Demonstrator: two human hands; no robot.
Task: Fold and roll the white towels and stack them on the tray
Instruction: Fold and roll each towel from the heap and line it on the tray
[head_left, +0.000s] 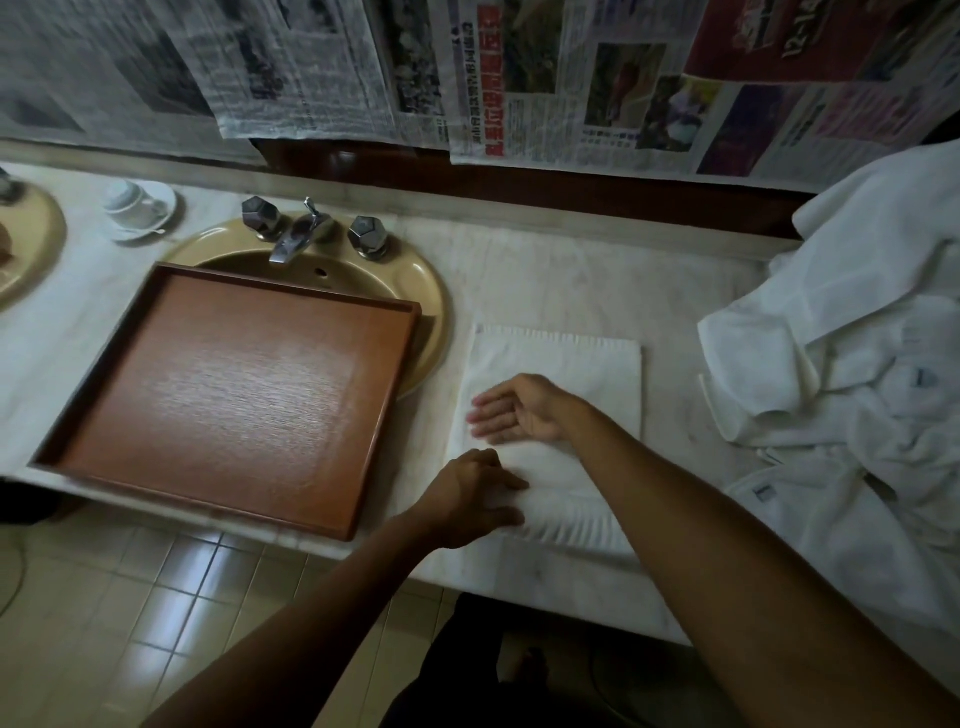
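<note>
Marble vanity counter (571, 291), its wall papered with newsprint (519, 78): the left hand (470, 496) curls its fingers over the near edge of a folded white towel (576, 364), while the right hand (511, 408) lies flat on it, fingers straight, holding nothing. Judging by this, the rolling is just starting — next comes turning that near edge over tightly and evenly. Beside the towel, over the sink (421, 291), waits the bare wooden tray (234, 384); unfolded towels (841, 322) crowd the right end — their small tags and the headlines are unreadable.
</note>
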